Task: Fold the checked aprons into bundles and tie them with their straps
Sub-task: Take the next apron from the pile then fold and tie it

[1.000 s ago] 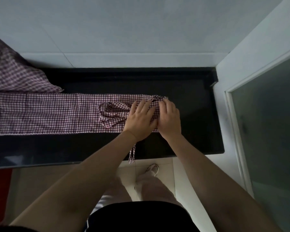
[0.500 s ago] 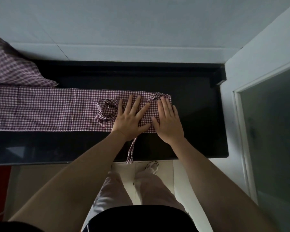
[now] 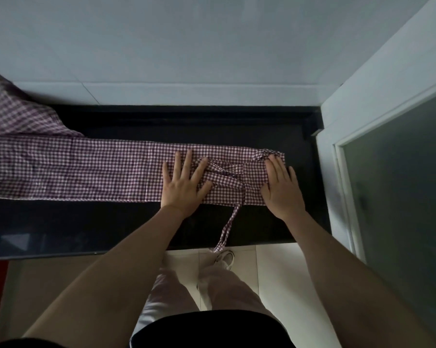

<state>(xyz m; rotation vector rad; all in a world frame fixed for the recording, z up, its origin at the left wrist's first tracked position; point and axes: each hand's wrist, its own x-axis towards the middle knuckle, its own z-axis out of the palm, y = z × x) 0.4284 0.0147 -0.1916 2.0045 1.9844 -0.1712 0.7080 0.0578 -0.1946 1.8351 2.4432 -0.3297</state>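
Far left: second checked cloth (image 3: pixel 16 116) heaped against the wall, its lower edge overlapping the strip's left end. Folded apron (image 3: pixel 81 169) lies as a long flat strip along the black desk (image 3: pixel 61 222), running left to right, near edge parallel to the desk front. Left hand (image 3: pixel 183 184) flat on the strip right of its middle, grip apart, fingers spread and straight, pressing down, holding nothing. Between the hands: straps (image 3: pixel 227 172) cross on top of the fabric; one strap (image 3: pixel 228 227) trails over the desk front and hangs off the edge. Right hand (image 3: pixel 282 188) flat on the strip's right end, grip apart, fingers straight, palm down, clamped on nothing. Bunched fabric at the top right corner, just past the right fingertips (image 3: pixel 274 162).
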